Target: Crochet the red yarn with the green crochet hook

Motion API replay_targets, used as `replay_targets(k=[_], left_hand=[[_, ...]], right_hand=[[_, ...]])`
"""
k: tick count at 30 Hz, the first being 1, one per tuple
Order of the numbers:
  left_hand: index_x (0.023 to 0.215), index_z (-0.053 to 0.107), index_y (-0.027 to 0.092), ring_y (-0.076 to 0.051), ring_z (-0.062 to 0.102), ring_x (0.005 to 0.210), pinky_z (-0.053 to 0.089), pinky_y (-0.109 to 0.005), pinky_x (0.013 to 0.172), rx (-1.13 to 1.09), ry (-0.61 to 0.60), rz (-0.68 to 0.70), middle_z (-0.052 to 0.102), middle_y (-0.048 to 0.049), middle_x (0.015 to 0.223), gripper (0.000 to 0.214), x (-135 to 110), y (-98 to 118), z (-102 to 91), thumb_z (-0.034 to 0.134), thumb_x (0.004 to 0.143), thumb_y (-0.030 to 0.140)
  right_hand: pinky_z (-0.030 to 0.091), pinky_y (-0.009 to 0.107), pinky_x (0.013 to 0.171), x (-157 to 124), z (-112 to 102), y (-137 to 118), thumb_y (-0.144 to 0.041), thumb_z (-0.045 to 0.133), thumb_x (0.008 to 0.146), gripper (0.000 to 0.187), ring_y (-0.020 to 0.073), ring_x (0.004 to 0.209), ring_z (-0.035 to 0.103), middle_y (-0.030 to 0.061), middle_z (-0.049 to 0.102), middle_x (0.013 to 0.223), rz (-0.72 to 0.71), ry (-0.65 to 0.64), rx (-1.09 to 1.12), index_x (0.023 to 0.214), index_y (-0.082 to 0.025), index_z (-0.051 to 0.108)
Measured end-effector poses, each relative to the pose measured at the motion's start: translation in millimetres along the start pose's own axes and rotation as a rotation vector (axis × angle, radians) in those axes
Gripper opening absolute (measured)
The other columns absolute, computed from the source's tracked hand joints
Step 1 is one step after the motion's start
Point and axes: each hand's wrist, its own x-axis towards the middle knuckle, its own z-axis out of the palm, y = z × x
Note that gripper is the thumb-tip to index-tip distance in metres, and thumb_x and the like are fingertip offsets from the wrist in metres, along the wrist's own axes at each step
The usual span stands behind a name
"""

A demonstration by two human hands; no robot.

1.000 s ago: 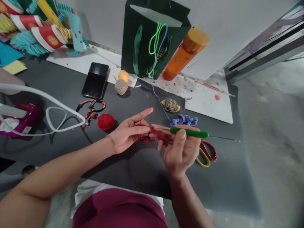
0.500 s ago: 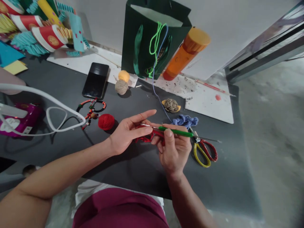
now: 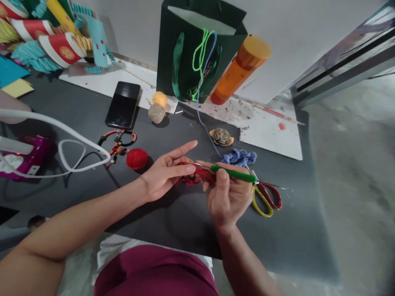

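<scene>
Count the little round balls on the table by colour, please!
Red: 1, a round red yarn ball
Beige: 1, a round beige twine ball
Pale yellow: 1, a round pale yellow ball
Total: 3

**Near centre:** green crochet hook (image 3: pixel 233 174), smooth moulded plastic handle, bright metal shaft. **Near left:** red wool yarn ball (image 3: pixel 137 159), matt, fibrous. **Near right:** red-and-yellow scissors (image 3: pixel 263 200), glossy plastic loops. **Beneath:** dark grey mat (image 3: pixel 182 222), matt, smooth. **Far:** black smartphone (image 3: pixel 122 105), glossy; dark green paper gift bag (image 3: pixel 168 53), satin ribbon handles; orange plastic bottle (image 3: pixel 240 72), smooth, semi-gloss.
</scene>
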Motion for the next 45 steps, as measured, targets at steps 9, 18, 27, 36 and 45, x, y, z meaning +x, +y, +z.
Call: replay_targets(k=[9,18,27,36,45], left_hand=[[0.114,0.081,0.027,-0.008,0.061,0.069,0.047,-0.025,0.075,0.05,-0.091,0.003,0.069,0.0048,0.077,0.048,0.8,0.8,0.1,0.088,0.069,0.012],[0.117,0.081,0.029,-0.01,0.067,0.078,0.054,-0.028,0.084,0.223,-0.07,0.133,0.073,0.0028,0.081,0.045,-0.6,0.8,2.5,0.089,0.074,0.018],[0.125,0.078,0.026,-0.009,0.062,0.076,0.051,-0.026,0.079,0.304,-0.039,0.174,0.069,0.0027,0.08,0.055,0.4,4.2,0.7,0.09,0.071,0.019],[0.119,0.08,0.026,-0.007,0.062,0.071,0.051,-0.023,0.073,0.255,-0.04,0.178,0.069,0.0038,0.074,0.051,-0.1,5.7,2.0,0.091,0.071,0.019],[0.123,0.078,0.023,-0.01,0.065,0.069,0.054,-0.025,0.074,0.273,-0.02,0.18,0.071,0.0032,0.072,0.055,0.4,6.8,1.4,0.092,0.07,0.021]], right_hand=[[0.03,0.024,0.03,12.6,0.9,4.6,-0.039,0.05,0.105,0.015,0.0168,0.044,0.066,-0.0011,0.074,0.065,0.174,-0.108,0.197,0.099,-0.028,0.058],[0.036,0.019,0.033,13.1,0.3,2.9,-0.044,0.068,0.096,0.018,0.0088,0.042,0.056,-0.0047,0.07,0.069,0.25,-0.099,0.225,0.094,-0.026,0.064],[0.03,0.018,0.031,21.0,-2.2,-6.4,-0.044,0.072,0.093,0.017,0.0071,0.038,0.046,-0.0047,0.072,0.066,0.321,-0.077,0.312,0.089,-0.028,0.068],[0.025,0.021,0.031,22.7,-6.7,-9.1,-0.048,0.069,0.094,0.021,0.0074,0.036,0.045,-0.0031,0.075,0.067,0.312,-0.055,0.242,0.09,-0.029,0.064],[0.035,0.022,0.032,18.5,-13.2,-4.9,-0.037,0.061,0.101,0.006,0.0111,0.042,0.057,-0.0017,0.078,0.075,0.121,-0.096,0.119,0.099,-0.031,0.063]])
